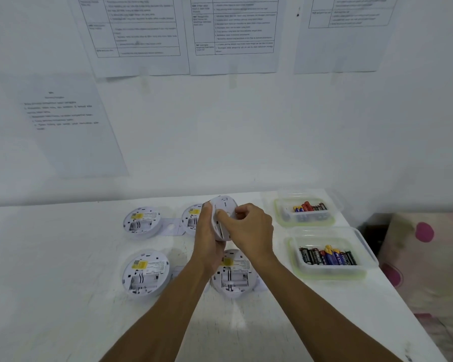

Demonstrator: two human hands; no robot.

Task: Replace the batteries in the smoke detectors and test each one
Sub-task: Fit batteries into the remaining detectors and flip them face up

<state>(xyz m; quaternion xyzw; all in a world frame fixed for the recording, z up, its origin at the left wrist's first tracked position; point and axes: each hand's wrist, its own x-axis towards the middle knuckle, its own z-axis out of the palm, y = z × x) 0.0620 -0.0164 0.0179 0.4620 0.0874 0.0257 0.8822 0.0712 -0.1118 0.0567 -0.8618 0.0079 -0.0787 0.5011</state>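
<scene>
Fingers (207, 208) of left hand (207, 242) and right hand (249, 229) clasp smoke detector (224, 202) above white table (63, 283) by papered wall (220, 131).

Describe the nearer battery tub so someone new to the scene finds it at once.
On the white table, along its right edge, stand two clear tubs. The nearer tub is fuller, mostly black batteries with blue; the far tub holds fewer, some red.

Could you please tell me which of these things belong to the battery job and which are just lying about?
Job: held smoke detector, left hand, right hand, four open detectors, far battery tub, near battery tub.
Lying about: wall sheets (unreadable), spotted cloth.
</scene>
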